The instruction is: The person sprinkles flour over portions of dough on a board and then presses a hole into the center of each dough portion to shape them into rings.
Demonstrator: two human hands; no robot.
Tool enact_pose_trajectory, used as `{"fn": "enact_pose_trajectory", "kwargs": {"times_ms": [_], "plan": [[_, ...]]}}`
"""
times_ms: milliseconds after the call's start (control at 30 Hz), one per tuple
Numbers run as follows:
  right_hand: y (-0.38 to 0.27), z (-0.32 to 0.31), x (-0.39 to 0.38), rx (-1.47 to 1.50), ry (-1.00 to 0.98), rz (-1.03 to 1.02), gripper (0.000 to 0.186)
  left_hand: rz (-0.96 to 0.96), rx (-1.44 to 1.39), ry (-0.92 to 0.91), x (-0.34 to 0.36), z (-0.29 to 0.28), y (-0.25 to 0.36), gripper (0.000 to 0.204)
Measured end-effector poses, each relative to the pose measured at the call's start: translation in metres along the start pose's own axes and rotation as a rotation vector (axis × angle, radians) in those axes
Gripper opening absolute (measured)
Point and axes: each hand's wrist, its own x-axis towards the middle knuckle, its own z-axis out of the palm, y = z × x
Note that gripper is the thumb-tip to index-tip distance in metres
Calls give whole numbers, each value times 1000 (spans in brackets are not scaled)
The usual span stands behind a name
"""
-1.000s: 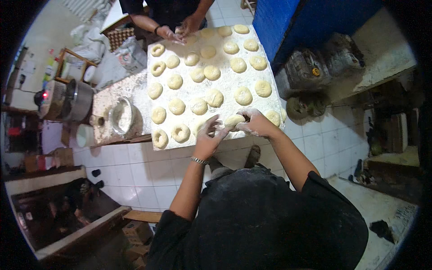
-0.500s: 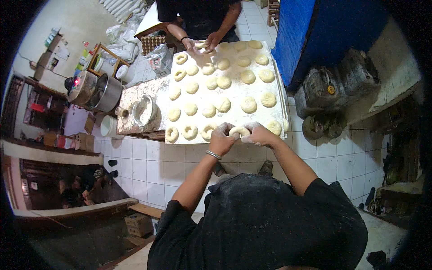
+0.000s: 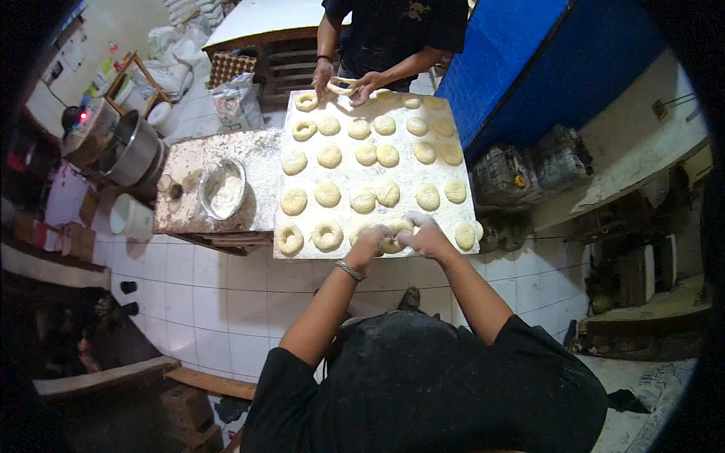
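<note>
At the near edge of a floured white board (image 3: 340,174), a pale dough ring (image 3: 394,240) lies between my hands, low over or on the board. My left hand (image 3: 369,246), with a metal bracelet at its wrist, grips the ring's left side. My right hand (image 3: 427,237) has its floury fingers closed on the right side. Part of the ring is hidden by my fingers. Another ring (image 3: 327,236) lies to the left, and several round dough pieces (image 3: 428,197) sit in rows on the board.
Across the board, a person's hands (image 3: 343,81) hold a stretched dough ring (image 3: 341,89). To the left, a floury side table (image 3: 260,162) bears a metal bowl of flour (image 3: 223,189). A mixer bowl (image 3: 136,151) and a white bucket (image 3: 131,217) stand farther left. A blue panel (image 3: 502,68) rises at the right.
My hands have brought the dough ring down toward the board. The other person's ring looks more stretched. The whole view has shifted, and the side table shows more fully.
</note>
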Motion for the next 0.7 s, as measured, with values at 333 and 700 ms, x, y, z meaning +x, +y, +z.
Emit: {"fn": "enact_pose_trajectory", "kwargs": {"times_ms": [333, 700], "plan": [[-31, 13, -20, -185, 74, -66, 34, -112, -255, -60, -10, 9, 36, 59], [71, -80, -58, 703, -459, -55, 34, -64, 250, 229, -35, 127, -55, 56]]}}
